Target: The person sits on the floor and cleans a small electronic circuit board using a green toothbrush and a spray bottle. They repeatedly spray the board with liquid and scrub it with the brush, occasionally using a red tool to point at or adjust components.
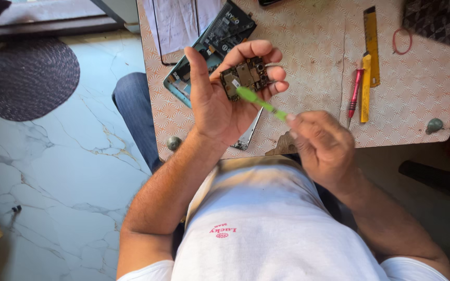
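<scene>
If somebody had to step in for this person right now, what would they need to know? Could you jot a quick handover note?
Left hand: raised palm-up over the table, holding a small phone circuit board in its fingers.
Right hand: grips a green plastic pry tool, its tip on the board's lower edge.
On the patterned table: the opened phone body lies under the left hand; a red screwdriver and yellow tools lie to the right.
Done: the board is out of the phone.
Left: the work with the tool on the board is in progress; the phone is open.
</scene>
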